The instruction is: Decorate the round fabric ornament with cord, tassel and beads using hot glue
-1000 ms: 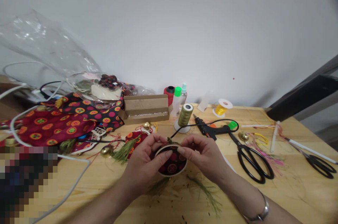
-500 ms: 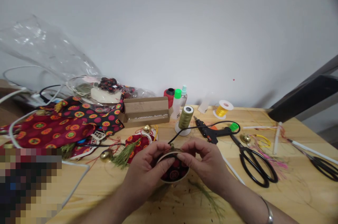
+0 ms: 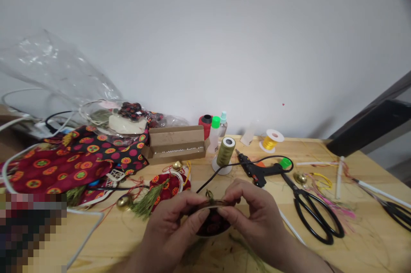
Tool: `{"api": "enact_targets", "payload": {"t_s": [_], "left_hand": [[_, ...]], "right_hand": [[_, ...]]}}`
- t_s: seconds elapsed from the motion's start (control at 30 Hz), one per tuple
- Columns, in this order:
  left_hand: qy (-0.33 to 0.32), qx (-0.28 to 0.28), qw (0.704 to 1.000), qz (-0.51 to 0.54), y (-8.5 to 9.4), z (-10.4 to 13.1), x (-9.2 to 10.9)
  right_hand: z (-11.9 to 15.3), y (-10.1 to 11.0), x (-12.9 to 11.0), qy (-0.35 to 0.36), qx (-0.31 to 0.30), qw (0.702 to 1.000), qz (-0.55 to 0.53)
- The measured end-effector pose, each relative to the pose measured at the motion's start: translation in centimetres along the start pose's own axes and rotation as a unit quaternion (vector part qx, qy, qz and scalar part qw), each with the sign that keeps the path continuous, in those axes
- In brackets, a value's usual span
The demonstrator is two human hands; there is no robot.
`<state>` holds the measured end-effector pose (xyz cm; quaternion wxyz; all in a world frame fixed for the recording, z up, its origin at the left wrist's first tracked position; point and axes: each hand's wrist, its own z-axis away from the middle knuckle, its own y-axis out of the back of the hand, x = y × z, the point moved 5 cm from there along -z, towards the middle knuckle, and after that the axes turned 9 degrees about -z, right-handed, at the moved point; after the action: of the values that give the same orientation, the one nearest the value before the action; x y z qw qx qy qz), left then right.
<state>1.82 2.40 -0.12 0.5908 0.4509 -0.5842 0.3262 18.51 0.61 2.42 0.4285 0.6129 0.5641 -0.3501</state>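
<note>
Showing less of its face than 1 second ago, the round fabric piece [image 3: 213, 226] sits lower in my view. From my end, I see the left hand [image 3: 173, 226] and right hand [image 3: 258, 217] pinching its upper rim, thumbs nearly meeting. Bare table [image 3: 112, 236] opens left of the grip; just right runs a white stick [image 3: 292, 228], scissors [image 3: 302, 196] beyond. Pale edging rings dark reddish cloth, partly thumb-covered.

Hands: I count two, left hand [image 3: 170, 226] and right hand [image 3: 260, 219]
Round fabric piece [image 3: 213, 225]: one
Scissors [image 3: 300, 194]: two pairs, right
Glue gun [image 3: 261, 169]: one
Gold bells [image 3: 124, 202]: three that I make out from here, two left, one right
Thread cones: two, a far red cone [image 3: 204, 126] and a nearer green cone [image 3: 226, 153]
Yellow spool [image 3: 270, 141]: one
Bottles [image 3: 214, 138]: three, far
Open cardboard box [image 3: 177, 136]: one
</note>
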Motion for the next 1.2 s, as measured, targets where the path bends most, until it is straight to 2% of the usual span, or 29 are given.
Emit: {"api": "enact_targets", "payload": {"t_s": [0.07,0.27,0.47,0.7,0.87,1.07,1.2], "left_hand": [[-0.002,-0.002,1.000,0.016,-0.09,0.16,0.12],[-0.003,0.043,0.999,0.024,0.02,0.46,0.68],[-0.012,0.013,1.000,-0.004,0.07,0.28,0.73],[0.009,0.038,0.999,0.013,0.04,0.48,0.74],[0.001,0.008,1.000,-0.005,0.02,0.40,0.93],[0.015,0.042,0.999,0.005,0.10,0.41,0.82],[0.007,0.004,1.000,-0.010,0.06,0.36,0.71]], "right_hand": [[0.01,-0.01,-0.21,0.013,-0.004,1.000,-0.004],[-0.08,-0.12,-0.67,0.038,-0.014,0.999,-0.018],[-0.05,-0.14,-0.71,0.039,-0.019,0.999,-0.026],[-0.04,-0.14,-0.61,0.035,-0.018,0.999,-0.023],[0.01,-0.12,-0.58,0.034,-0.021,0.999,-0.020],[-0.02,-0.14,-0.55,0.026,-0.019,0.999,-0.023],[0.03,-0.12,-0.62,0.028,-0.020,0.999,-0.024]]}}
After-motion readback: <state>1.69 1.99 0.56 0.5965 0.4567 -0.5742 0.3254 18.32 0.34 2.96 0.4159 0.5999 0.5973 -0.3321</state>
